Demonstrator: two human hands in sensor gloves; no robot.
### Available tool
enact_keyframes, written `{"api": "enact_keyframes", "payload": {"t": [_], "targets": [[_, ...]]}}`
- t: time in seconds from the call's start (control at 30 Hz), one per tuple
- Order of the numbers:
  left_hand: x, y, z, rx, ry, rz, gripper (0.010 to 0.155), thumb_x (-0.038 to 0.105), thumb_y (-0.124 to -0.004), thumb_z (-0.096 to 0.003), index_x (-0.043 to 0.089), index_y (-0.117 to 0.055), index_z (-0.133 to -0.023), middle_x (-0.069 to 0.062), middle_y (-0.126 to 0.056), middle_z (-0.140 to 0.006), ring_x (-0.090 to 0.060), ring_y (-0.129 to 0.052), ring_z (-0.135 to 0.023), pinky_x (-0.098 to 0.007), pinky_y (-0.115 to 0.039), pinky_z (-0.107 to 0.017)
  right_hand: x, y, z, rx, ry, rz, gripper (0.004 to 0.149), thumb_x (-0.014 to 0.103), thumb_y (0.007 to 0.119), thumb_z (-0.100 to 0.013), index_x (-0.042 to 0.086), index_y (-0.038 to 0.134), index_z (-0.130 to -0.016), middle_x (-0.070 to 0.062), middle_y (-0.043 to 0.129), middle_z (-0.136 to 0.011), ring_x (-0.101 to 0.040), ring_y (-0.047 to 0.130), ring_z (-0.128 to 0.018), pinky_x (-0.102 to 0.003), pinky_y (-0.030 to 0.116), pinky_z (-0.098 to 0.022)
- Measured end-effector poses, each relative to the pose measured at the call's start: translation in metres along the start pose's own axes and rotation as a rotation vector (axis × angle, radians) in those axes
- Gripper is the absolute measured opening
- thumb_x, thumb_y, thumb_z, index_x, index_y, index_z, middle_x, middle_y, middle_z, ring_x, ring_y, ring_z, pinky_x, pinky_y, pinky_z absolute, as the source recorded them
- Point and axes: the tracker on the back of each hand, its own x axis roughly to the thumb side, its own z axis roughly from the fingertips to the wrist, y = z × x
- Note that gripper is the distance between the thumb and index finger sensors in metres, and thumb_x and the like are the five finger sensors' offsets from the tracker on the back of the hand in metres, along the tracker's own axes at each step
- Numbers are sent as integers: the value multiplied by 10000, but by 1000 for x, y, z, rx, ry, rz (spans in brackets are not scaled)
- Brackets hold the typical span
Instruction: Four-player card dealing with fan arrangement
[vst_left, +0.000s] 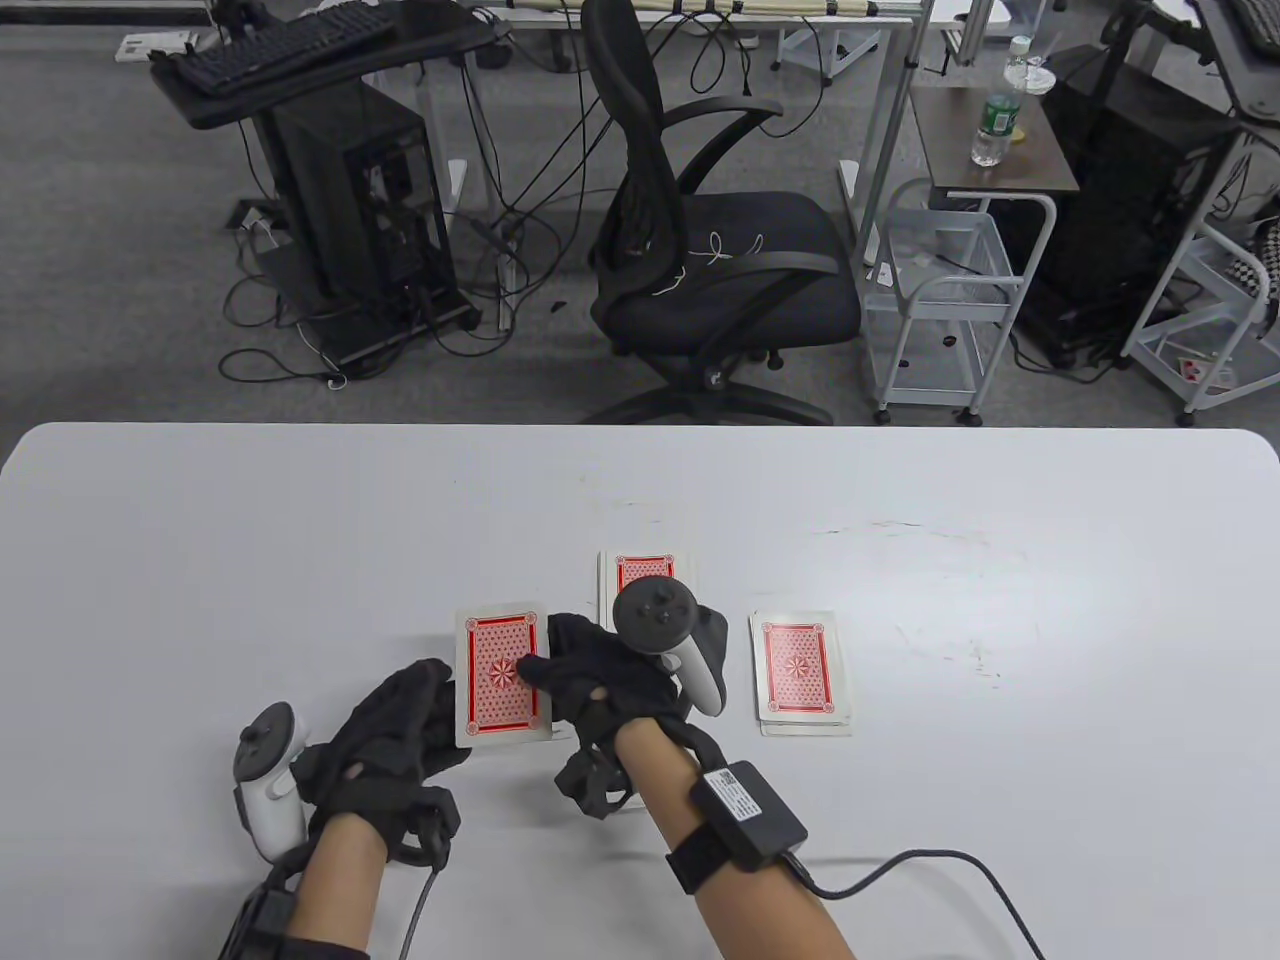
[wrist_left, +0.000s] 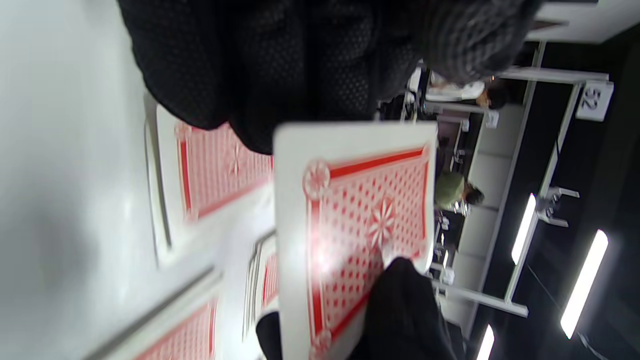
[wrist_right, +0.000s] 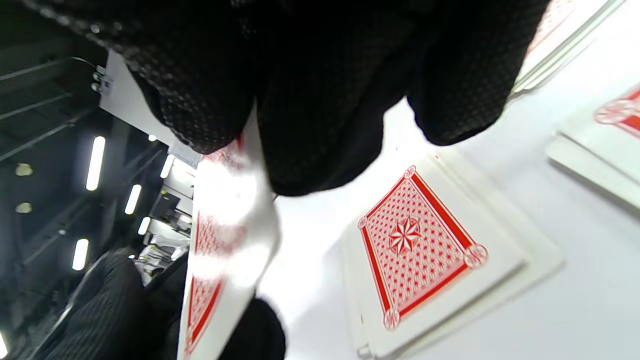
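Holding the deck (vst_left: 503, 675) near the table's (vst_left: 200, 520) front edge, the left hand (vst_left: 385, 735) cradles it — right hand (vst_left: 590, 690) fingertips pinch its top card to deal.

A small white square sign plate (wrist_left: 594, 100) fixed to a grey metal frame, at about two o'clock in the left wrist view, bears the number "52", turned on its side. The white label (vst_left: 738, 796) on the black box strapped to the right forearm carries print too small to read.
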Motion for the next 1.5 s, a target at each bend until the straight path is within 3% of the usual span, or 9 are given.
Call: {"api": "enact_keyframes", "payload": {"t": [0.2,0.33,0.63,0.77,1.0,1.23,1.37,1.5], "targets": [[-1,13,-4,43,21,37,515,525,-757,-526,282,-698,-976,48,-895,-904,-290,-979,-763,-473,-834,-564,10,20,-46,27,116,251,669,309,881,-500,6,578,-1014,-51,861,-741,-131,1002,-341,-531,768,-476],[0,15,-4,61,33,-11,514,527,-755,-526,283,-699,-975,50,-892,-909,-293,-972,-774,-473,-829,-571,5,36,-63,52,199,386,687,316,879,-502,-4,559,-1020,-46,860,-741,-119,996,-333,-523,771,-475],[1,10,-5,30,31,-5,508,527,-756,-525,285,-707,-970,51,-898,-903,-292,-978,-767,-472,-832,-567,0,63,-71,-12,239,912,730,428,867,-499,29,562,-1029,12,876,-679,-68,969,-289,-494,782,-461],[0,10,-5,36,24,-11,507,523,-758,-526,281,-709,-969,46,-900,-900,-295,-977,-766,-474,-831,-566,4,64,-68,-27,209,933,726,447,872,-496,46,579,-1027,19,878,-679,-72,970,-292,-497,781,-460],[4,-3,-4,16,-22,-100,493,510,-768,-525,281,-722,-960,44,-906,-894,-297,-980,-762,-475,-834,-561,22,29,-32,-56,134,789,631,445,823,-537,91,623,-1020,-44,851,-783,-164,1014,-462,-548,735,-522],[15,-38,1,-34,-146,-399,513,501,-782,-516,284,-702,-974,41,-880,-927,-307,-953,-802,-482,-813,-590,16,-9,28,-73,69,756,605,464,777,-565,118,622,-1037,-137,733,-937,-301,958,-708,-603,672,-574],[15,-60,4,-69,-210,-588,540,500,-788,-509,294,-671,-994,35,-832,-977,-317,-903,-861,-485,-780,-628,-4,-13,48,-21,60,732,644,471,762,-571,110,568,-1067,-211,601,-1024,-410,842,-855,-631,616,-605],[14,-83,11,-106,-268,-767,583,508,-786,-504,321,-612,-1027,37,-725,-1064,-342,-768,-973,-498,-682,-705,-27,-2,60,34,92,709,716,491,746,-575,83,482,-1100,-256,498,-1061,-510,708,-939,-663,557,-621]]}}
